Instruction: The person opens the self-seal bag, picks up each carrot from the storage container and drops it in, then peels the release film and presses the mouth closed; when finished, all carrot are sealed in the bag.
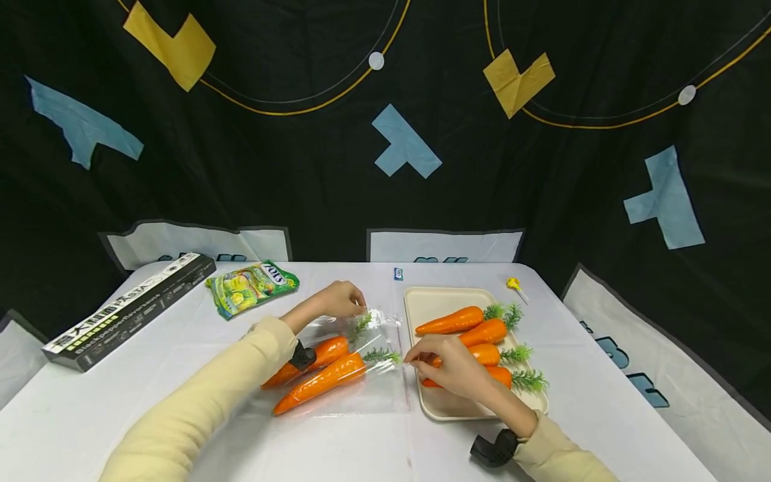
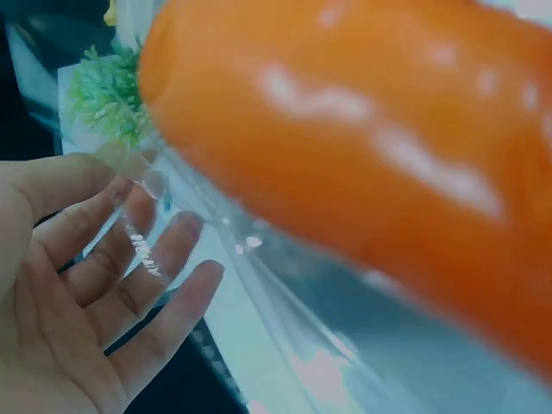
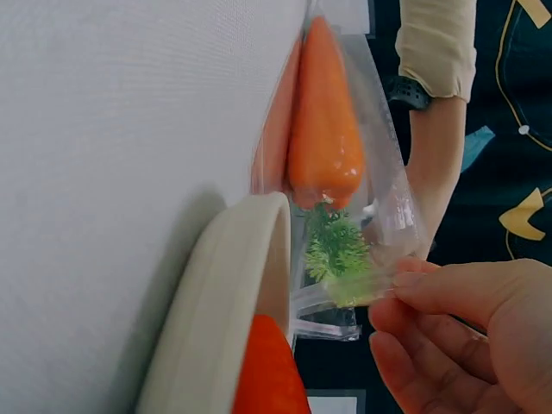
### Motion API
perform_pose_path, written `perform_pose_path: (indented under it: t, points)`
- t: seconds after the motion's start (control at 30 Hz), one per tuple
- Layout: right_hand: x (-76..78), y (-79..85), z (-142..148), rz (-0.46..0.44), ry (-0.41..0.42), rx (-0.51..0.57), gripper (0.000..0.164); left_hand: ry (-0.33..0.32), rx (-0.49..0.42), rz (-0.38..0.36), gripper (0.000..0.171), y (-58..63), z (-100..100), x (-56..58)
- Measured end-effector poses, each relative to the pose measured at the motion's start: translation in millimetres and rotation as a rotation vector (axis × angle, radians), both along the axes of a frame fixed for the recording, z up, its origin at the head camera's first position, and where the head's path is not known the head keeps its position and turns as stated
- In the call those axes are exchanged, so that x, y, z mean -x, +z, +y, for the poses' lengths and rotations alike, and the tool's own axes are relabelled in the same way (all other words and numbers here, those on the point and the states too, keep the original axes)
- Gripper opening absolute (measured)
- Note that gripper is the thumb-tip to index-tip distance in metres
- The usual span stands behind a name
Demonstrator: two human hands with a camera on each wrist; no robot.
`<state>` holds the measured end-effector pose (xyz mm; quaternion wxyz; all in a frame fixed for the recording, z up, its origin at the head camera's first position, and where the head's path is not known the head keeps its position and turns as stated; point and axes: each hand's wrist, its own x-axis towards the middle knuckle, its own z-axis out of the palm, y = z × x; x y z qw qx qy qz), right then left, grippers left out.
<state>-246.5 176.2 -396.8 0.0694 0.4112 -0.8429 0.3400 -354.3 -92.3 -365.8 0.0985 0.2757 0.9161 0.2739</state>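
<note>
A clear zip bag (image 1: 385,396) lies on the white table with two orange carrots inside, a front carrot (image 1: 322,383) and a rear carrot (image 1: 330,351). Their green leafy tops (image 1: 381,356) point toward the bag's right end. At the bag's far side my left hand (image 1: 342,299) pinches the film between thumb and index finger, the other fingers spread in the left wrist view. My right hand (image 1: 448,367) pinches the zip edge (image 3: 379,280) at the right end, beside the leaves. It reaches over a cream tray (image 1: 446,410) holding several more carrots (image 1: 450,320).
At the left lies a long black-and-white box (image 1: 132,309). A green and yellow snack packet (image 1: 253,288) is behind my left arm. A small blue sachet (image 1: 398,274) and a yellow lollipop (image 1: 513,284) lie toward the back edge. A black curtain (image 1: 301,174) hangs behind the table.
</note>
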Motion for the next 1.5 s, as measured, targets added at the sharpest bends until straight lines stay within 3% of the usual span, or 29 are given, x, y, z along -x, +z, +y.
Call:
perform_pose_path:
  t: [0.13, 0.33, 0.7, 0.9, 1.1, 1.3, 1.5]
  points:
    - [1.2, 3.3, 2, 0.094, -0.014, 0.016, 0.015, 0.007, -0.047, 0.004, 0.013, 7.1, -5, -5.2]
    - [4.0, 16.2, 4, 0.213, -0.023, 0.048, 0.019, 0.031, -0.187, 0.017, 0.014, 16.9, -23, -18.1]
    - [9.0, 63.7, 8, 0.353, -0.048, 0.098, 0.021, 0.143, -0.518, 0.122, 0.027, 49.8, -54, -53.8]
    - [7.6, 87.6, 10, 0.410, -0.043, 0.118, 0.022, 0.172, -0.582, 0.205, 0.026, 69.1, -61, -74.2]
    - [5.2, 107.7, 14, 0.459, -0.047, 0.137, 0.024, 0.133, -0.714, 0.219, 0.023, 81.2, -63, -88.6]
    - [2.4, 131.4, 17, 0.535, -0.029, 0.129, 0.028, 0.120, -0.772, 0.270, 0.021, 95.7, -65, -97.5]
    - [-2.0, 148.8, 17, 0.551, -0.022, 0.128, 0.031, 0.134, -0.800, 0.316, 0.022, 105.6, -63, -102.0]
